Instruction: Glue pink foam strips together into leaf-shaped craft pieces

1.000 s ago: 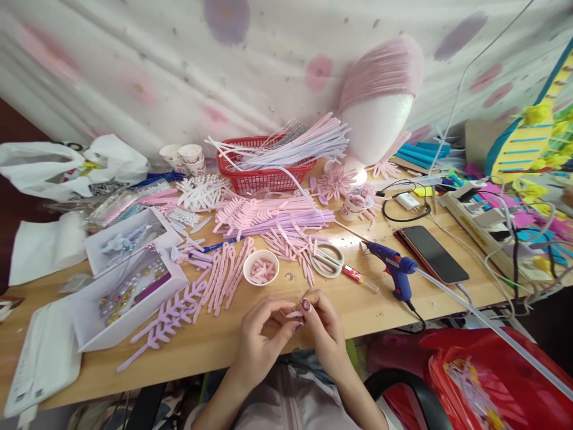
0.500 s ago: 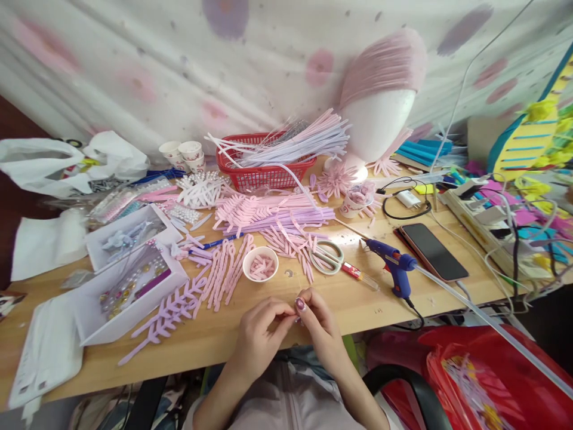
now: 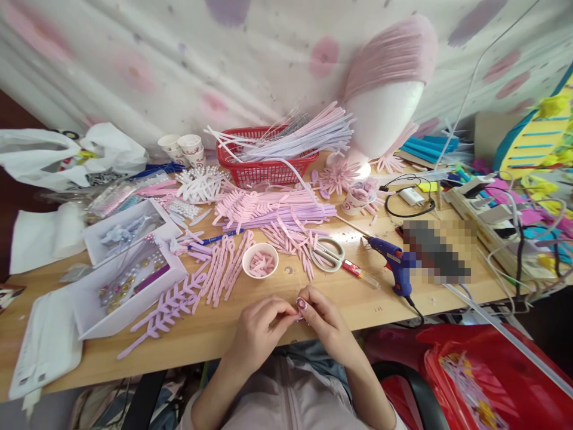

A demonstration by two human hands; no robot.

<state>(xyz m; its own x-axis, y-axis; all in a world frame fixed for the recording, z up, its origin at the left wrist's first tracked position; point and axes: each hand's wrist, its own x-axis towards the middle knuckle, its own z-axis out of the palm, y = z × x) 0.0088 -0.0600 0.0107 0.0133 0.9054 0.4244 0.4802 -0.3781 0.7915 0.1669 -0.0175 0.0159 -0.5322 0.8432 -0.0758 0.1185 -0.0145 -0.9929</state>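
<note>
At the table's front edge my left hand and my right hand meet, thumbs and forefingers pinched together. Between the fingertips shows a bit of a small pinkish pipe cleaner piece, mostly hidden by the fingers. Just beyond the hands stands a paper cup holding short pink pipe cleaner pieces. Twisted pink pipe cleaner strips lie left of the cup, beside a purple leafy pipe cleaner branch. Scissors rest to the right of the cup.
A blue glue gun with its cord lies at right, near a pixelated patch. Farther back stand a red basket of pipe cleaners and a white head form. White boxes of beads sit at left; a power strip lies far right.
The hands stay pinched together in nearly the same place, with slightly more of the pinkish piece showing. The camera view has shifted a little.
</note>
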